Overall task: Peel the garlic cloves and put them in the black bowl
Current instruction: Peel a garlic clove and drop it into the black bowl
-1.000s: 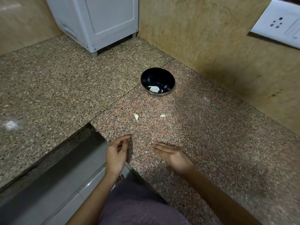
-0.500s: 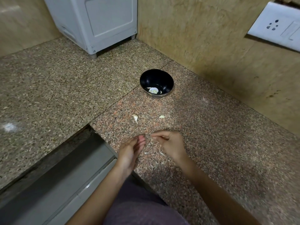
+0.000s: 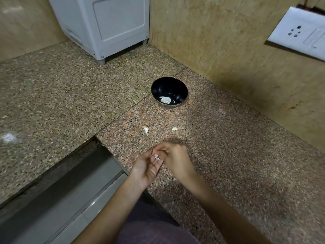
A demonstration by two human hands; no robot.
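The black bowl stands on the granite counter near the wall corner, with pale garlic pieces at its bottom. Two loose garlic cloves lie on the counter between bowl and hands, one on the left and a smaller one on the right. My left hand is held palm up over the counter's front edge, fingers fairly straight. My right hand meets it with curled fingers and pinches a small pale garlic piece at the left fingertips. Whether this piece is skin or clove is unclear.
A white appliance stands at the back on short feet. A wall socket plate is at the upper right, and stone walls close the corner. At the lower left the counter steps down to a grey drawer front.
Both hands moved together from apart. My right hand picked a small pale bit off the counter and brought it to my upturned left hand. Bowl and loose cloves have not moved.
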